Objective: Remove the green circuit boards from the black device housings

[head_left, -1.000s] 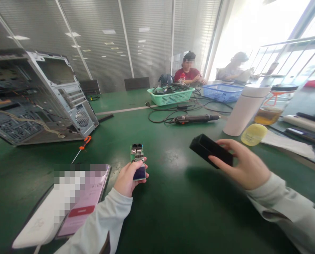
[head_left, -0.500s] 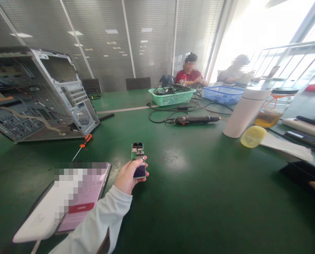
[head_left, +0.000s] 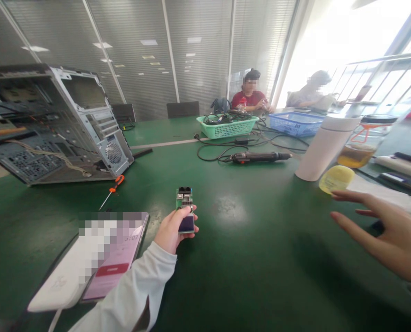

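A small green circuit board [head_left: 184, 199] with two black ports at its far end and a dark little screen is gripped in my left hand [head_left: 173, 228], thumb on top and fingers curled beneath. It is held above the green table [head_left: 247, 263]. From the right edge reaches my right hand [head_left: 388, 235], fingers spread and holding nothing that shows. A yellow rounded object [head_left: 337, 179] lies just beyond its fingertips. Left of my left forearm lie a phone [head_left: 119, 263] with a lit screen and a white power bank [head_left: 63, 272] with a cable.
An open computer case [head_left: 88, 133] stands at the left, an orange-handled screwdriver [head_left: 116, 183] before it. An electric screwdriver [head_left: 261, 157], a green basket [head_left: 228, 128] of cables, a blue basket [head_left: 295, 124] and a pale tumbler [head_left: 325, 150] stand farther off. Two people sit beyond.
My right hand has come in from the right edge with fingers spread. The dark object at that edge is now mostly out of sight. My left hand still grips the circuit board.
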Demonstrator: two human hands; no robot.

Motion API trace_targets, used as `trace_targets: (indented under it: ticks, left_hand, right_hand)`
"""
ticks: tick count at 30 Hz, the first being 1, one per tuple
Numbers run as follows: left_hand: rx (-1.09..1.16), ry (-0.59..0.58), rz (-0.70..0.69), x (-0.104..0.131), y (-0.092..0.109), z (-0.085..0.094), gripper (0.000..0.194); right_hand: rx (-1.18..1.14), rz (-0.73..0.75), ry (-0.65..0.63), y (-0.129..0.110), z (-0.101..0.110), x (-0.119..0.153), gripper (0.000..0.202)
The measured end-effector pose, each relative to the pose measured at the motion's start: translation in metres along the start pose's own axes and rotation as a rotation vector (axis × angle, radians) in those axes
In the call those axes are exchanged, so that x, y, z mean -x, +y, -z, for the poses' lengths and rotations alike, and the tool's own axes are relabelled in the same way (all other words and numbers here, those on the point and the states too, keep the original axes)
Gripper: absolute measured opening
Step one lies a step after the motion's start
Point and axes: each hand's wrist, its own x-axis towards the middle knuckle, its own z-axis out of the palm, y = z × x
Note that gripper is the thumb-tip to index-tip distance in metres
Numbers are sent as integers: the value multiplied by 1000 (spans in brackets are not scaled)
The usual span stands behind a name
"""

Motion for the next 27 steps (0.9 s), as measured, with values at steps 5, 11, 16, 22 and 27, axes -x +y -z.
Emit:
trace_targets:
  ticks: [5,11,16,22,27]
  left_hand:
    - [-29,-81,9,1,-4,1,24]
    - [-228,-217,-30,7,-4,-4,36]
    - [-611,-360,-239,17,-3,-10,14]
    - [-580,-451,-263,18,-4,-7,20]
    - [-180,-389,51,2,-7,0,47]
  right_hand:
    - [-309,181,-61,-86,-8,-14,45]
    - [-720,252,-267,-153,-21,-28,39]
    - [-987,142,-551,-182,-49,-25,47]
    - [-1171,53,-832,-180,-73,-16,59]
    - [-1243,-118,-868,-175,-70,-23,68]
